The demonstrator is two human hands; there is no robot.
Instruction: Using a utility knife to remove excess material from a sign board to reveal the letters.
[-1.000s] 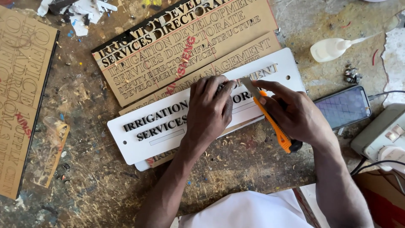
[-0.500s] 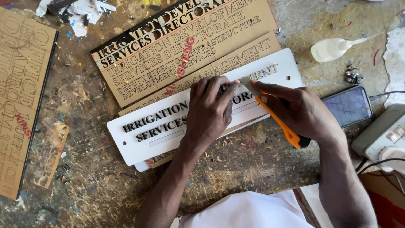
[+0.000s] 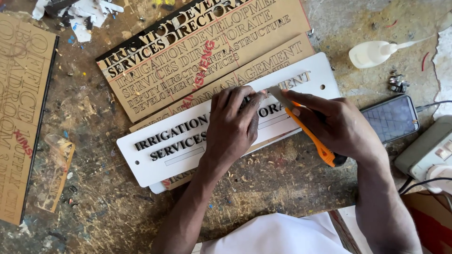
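Observation:
A white rectangular sign plate (image 3: 160,160) with black raised letters lies slanted on the workbench. My left hand (image 3: 233,124) presses flat on its middle, fingertips at the letters. My right hand (image 3: 336,127) grips an orange utility knife (image 3: 313,141), whose blade tip meets the plate right beside my left fingertips. Under and behind the plate lie brown cut-out letter boards (image 3: 207,56).
A long brown lettered board (image 3: 19,122) lies at the left edge. A white glue bottle (image 3: 374,51) lies at the upper right, a phone (image 3: 393,117) beside my right hand, and a power strip (image 3: 431,150) with cables at the right edge. Paper scraps (image 3: 84,14) lie at the top left.
My right hand has tilted the knife slightly, with the handle swinging down and to the right. My left hand stays pressed on the plate.

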